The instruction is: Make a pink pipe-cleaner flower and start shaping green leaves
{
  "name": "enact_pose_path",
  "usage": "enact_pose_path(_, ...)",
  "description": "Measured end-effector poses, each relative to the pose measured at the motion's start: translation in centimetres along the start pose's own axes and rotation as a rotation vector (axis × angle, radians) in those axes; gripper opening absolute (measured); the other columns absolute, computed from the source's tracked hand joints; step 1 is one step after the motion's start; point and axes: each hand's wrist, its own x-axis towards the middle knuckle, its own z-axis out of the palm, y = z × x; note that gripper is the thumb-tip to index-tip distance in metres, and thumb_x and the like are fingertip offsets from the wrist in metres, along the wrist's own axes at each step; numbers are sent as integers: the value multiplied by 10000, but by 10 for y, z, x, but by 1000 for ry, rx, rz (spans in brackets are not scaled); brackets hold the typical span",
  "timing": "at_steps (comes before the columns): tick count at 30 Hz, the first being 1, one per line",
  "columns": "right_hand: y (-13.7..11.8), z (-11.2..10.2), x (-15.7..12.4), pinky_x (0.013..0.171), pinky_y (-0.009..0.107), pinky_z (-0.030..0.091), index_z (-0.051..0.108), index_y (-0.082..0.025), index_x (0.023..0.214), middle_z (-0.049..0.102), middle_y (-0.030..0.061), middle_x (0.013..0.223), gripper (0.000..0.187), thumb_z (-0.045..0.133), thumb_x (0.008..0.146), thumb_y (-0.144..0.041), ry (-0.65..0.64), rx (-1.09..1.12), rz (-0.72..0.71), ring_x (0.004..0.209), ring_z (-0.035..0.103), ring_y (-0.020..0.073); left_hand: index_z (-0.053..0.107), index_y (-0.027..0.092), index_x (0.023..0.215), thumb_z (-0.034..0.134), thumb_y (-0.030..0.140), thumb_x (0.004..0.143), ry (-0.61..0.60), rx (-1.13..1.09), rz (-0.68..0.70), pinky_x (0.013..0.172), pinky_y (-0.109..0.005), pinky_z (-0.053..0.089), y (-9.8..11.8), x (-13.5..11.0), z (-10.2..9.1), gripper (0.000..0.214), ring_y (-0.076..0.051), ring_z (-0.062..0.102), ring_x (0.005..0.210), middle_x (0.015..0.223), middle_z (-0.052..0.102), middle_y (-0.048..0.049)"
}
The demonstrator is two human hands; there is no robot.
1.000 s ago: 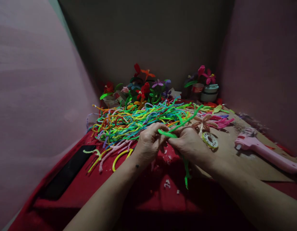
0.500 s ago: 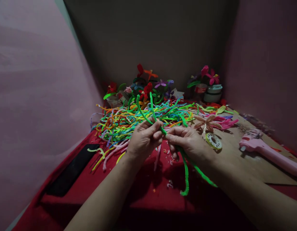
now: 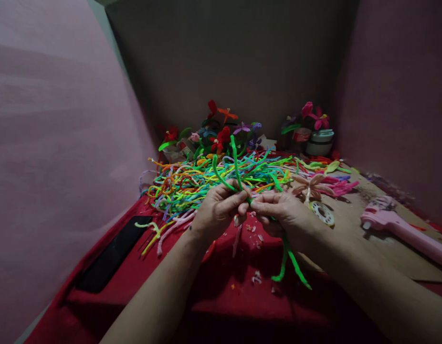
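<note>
My left hand and my right hand meet in the middle, both pinched on green pipe cleaners. Two green ends rise above my left fingers; two more hang below my right hand toward the red cloth. Just behind my hands lies a big tangled heap of coloured pipe cleaners.
Finished pipe-cleaner flowers stand at the back, more by small jars. A peach flower and a tape spool lie on brown cardboard with a pink glue gun. A black phone rests left. Walls close in on three sides.
The green pipe cleaners went from lying across my hands to standing upright above my left fingers, with their lower ends now hanging under my right hand. Both hands kept their grip.
</note>
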Motion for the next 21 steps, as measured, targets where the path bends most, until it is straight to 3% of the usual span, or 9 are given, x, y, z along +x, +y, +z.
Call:
enact_pose_path(5, 6, 1, 0, 327, 170, 99, 499, -160, 626, 386, -90, 396, 191, 672, 645, -238, 47, 112, 22, 306, 204, 11, 548, 164, 765, 633, 257, 728, 71, -181, 99, 324, -140, 358, 3, 4, 0, 131, -38, 451, 405, 658, 587, 11)
enact_pose_path(12, 9, 11, -1, 328, 185, 83, 508, -159, 580, 413, -79, 351, 198, 691, 594, -235, 103, 103, 44, 286, 218, 17, 513, 166, 737, 572, 169, 787, 289, -299, 177, 264, -105, 261, 23, 4, -11, 77, 8, 293, 321, 576, 469, 63)
enact_pose_path(15, 9, 10, 0, 323, 177, 93, 513, -156, 585, 428, -76, 365, 194, 690, 618, -230, 83, 100, 14, 290, 223, 13, 518, 167, 747, 487, 125, 834, 333, -304, 316, 279, -100, 278, 31, 5, -23, 102, 4, 336, 347, 603, 490, 49)
enact_pose_path(18, 6, 7, 1, 314, 164, 125, 519, -159, 620, 487, -62, 408, 188, 684, 644, -245, 93, 123, -22, 293, 263, 13, 520, 163, 763, 419, 128, 868, 480, -410, 445, 380, -97, 377, 37, 8, -39, 150, -11, 470, 461, 682, 559, 21)
enact_pose_path(20, 2, 6, 0, 312, 158, 161, 538, -160, 664, 531, -51, 452, 173, 675, 661, -266, 133, 142, -70, 302, 315, 17, 509, 144, 735, 452, 177, 859, 537, -477, 389, 440, -128, 425, 36, 10, -45, 140, -41, 528, 536, 689, 574, -1)
enact_pose_path(21, 0, 6, 0, 314, 155, 181, 549, -159, 685, 545, -47, 469, 169, 671, 666, -274, 158, 148, -100, 309, 337, 19, 499, 139, 700, 488, 176, 837, 551, -459, 327, 390, -135, 383, 33, 10, -45, 142, -42, 491, 480, 621, 539, 12)
